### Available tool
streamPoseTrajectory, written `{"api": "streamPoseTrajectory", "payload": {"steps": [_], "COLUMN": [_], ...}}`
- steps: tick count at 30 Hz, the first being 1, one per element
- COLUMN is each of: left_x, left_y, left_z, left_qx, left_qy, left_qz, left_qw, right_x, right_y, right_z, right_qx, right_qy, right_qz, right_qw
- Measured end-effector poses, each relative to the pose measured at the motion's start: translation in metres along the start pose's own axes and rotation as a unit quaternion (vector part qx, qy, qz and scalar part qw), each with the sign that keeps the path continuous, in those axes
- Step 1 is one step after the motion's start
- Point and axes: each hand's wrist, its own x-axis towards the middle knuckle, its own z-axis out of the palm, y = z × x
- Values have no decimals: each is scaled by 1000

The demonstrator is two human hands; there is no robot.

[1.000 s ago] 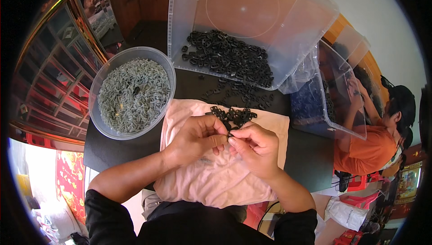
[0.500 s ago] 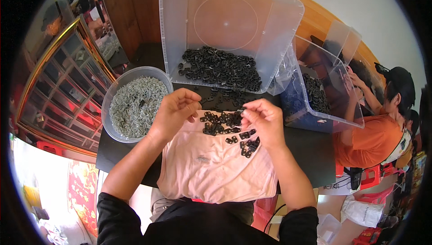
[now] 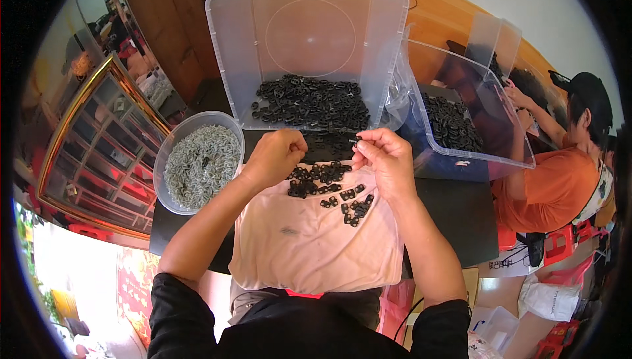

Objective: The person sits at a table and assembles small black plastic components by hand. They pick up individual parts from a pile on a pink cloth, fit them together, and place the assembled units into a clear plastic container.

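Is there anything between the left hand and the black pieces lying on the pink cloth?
Nothing visible. The left hand hovers just left of the black pieces on the pink cloth, with only bare cloth between.

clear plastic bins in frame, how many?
3. One tipped bin behind the hands, black parts spilling from it. A second bin to its right, also holding black parts. A third bin behind that, mostly hidden, contents unclear. The round bowl is not counted.
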Motion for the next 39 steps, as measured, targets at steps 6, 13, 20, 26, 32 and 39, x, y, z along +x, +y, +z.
{"api": "streamPoseTrajectory", "payload": {"steps": [6, 13, 20, 26, 32, 39], "left_x": [-5, -7, -18, -48, -62, -61], "left_y": [15, 26, 18, 18, 22, 14], "left_z": [15, 21, 17, 10, 11, 13], "left_qx": [102, 171, -88, -490, -591, -658], "left_qy": [-78, -97, -38, -80, -71, -93], "left_qz": [22, 1, -4, -145, -231, -194], "left_qw": [991, 980, 995, 856, 770, 721], "right_x": [1, 0, -4, -21, -31, -33], "right_y": [-2, 0, -2, -12, -4, -5], "right_z": [-1, 0, 7, 27, 37, 38], "right_qx": [4, -7, -19, -33, -18, -46], "right_qy": [2, -10, -29, -57, -108, -94], "right_qz": [-3, -2, 13, 47, 44, 23], "right_qw": [1000, 1000, 999, 997, 993, 994]}}
